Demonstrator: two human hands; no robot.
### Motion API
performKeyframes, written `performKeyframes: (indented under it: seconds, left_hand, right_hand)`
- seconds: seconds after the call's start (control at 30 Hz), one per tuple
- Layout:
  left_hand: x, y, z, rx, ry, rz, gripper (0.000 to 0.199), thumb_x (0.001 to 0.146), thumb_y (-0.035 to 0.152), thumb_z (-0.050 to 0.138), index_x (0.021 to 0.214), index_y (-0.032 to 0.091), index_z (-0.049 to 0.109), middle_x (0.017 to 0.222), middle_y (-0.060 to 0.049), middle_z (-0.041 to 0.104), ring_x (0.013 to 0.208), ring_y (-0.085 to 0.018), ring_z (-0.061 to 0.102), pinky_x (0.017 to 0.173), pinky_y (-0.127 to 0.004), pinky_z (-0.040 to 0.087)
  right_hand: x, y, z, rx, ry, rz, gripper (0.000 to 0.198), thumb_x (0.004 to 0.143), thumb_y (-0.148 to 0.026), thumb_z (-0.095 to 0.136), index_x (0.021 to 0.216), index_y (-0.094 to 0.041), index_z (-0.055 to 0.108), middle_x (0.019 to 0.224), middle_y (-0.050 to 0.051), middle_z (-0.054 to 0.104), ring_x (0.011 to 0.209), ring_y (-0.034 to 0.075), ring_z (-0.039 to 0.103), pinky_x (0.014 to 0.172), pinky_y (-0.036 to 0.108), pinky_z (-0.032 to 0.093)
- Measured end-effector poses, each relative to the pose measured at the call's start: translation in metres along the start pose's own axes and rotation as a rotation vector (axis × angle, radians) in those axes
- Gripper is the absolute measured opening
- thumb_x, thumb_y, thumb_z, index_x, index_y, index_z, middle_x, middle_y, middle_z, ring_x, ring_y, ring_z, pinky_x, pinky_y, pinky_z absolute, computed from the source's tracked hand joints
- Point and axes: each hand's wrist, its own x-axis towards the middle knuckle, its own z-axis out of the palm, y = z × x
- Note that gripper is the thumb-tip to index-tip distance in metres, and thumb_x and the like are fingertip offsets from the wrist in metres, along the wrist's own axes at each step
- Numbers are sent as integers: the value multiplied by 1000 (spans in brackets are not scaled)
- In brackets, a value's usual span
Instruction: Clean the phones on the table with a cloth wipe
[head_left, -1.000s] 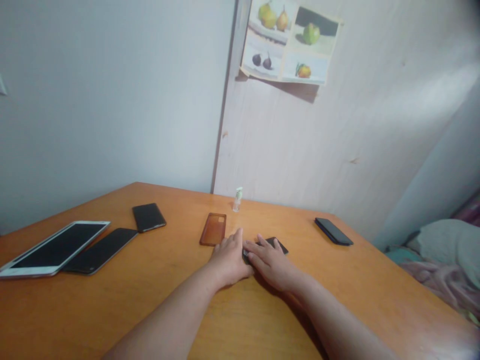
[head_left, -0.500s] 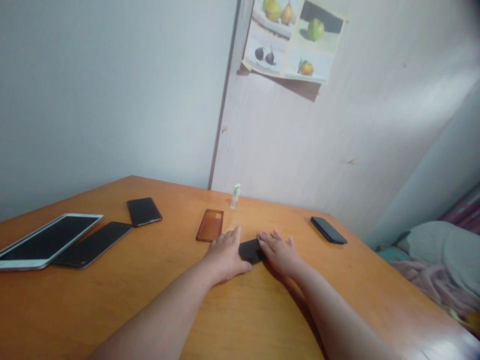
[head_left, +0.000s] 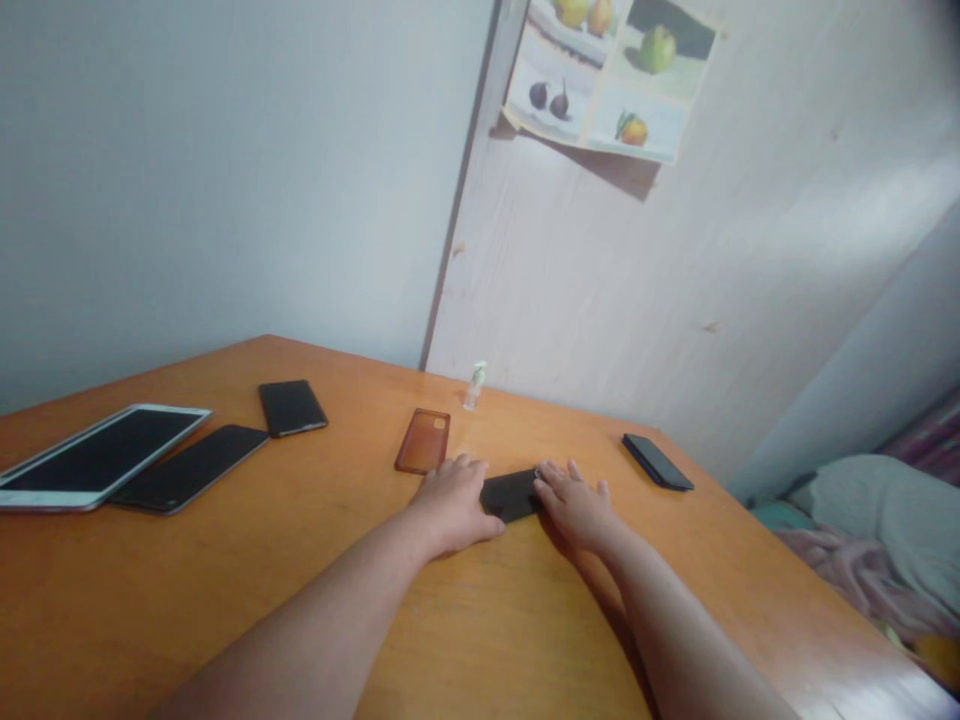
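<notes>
A flat black phone (head_left: 511, 495) lies on the wooden table between my two hands. My left hand (head_left: 453, 505) holds its left end, with the thumb along the near edge and the fingers toward the far side. At the other end, my right hand (head_left: 576, 507) grips the phone with its first fingers at the edge, while its outer fingers stand apart. The right hand's thumb is hard to make out. Just beyond my left hand lies a brown translucent phone case (head_left: 424, 441) with a camera cutout.
A small clear pump bottle (head_left: 475, 387) stands near the wall. To the left lie a white-framed tablet (head_left: 105, 455), a long black phone (head_left: 191, 470) and a smaller dark phone (head_left: 292, 408). Another dark phone-like item (head_left: 657, 462) lies by the table's right edge. Bedding (head_left: 885, 510) is beyond it.
My right hand has shifted a little to the right, and more of the black phone shows between my hands. My left fingers have drawn in slightly. The camera view has shifted a little.
</notes>
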Motion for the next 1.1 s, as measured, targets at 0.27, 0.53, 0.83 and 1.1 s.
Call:
performKeyframes:
  seconds: [0.27,0.53,0.83,1.1]
  left_hand:
    - [-1,0,1,-6,12,8,49,67,58,66,103,25,63,108,-10,59,106,-34,57,83,-42,48]
    - [-1,0,-1,6,-1,17,49,63,55,69,101,25,66,108,-9,58,105,-33,56,85,-42,47]
    - [-1,1,-2,58,-19,34,50,66,64,63,99,25,66,107,-9,59,104,-32,58,84,-41,49]
    - [1,2,-2,89,-22,28,51,64,60,66,100,25,65,110,-10,58,105,-31,57,83,-40,49]
  right_hand:
    - [-29,-35,-8,82,-130,-428,56,100,-46,24,153,-28,24,160,5,23,148,27,13,114,64,8]
    - [-13,-1,-14,-85,-53,-1,52,99,-37,27,149,-25,35,157,4,29,146,39,13,103,80,7]
    - [-35,-27,-21,-41,-178,-365,55,97,-33,32,152,-29,28,159,3,27,148,31,12,112,67,11]
    - [-36,-10,-15,-183,-65,-100,54,94,-22,32,147,-23,37,155,10,35,146,34,18,107,74,11]
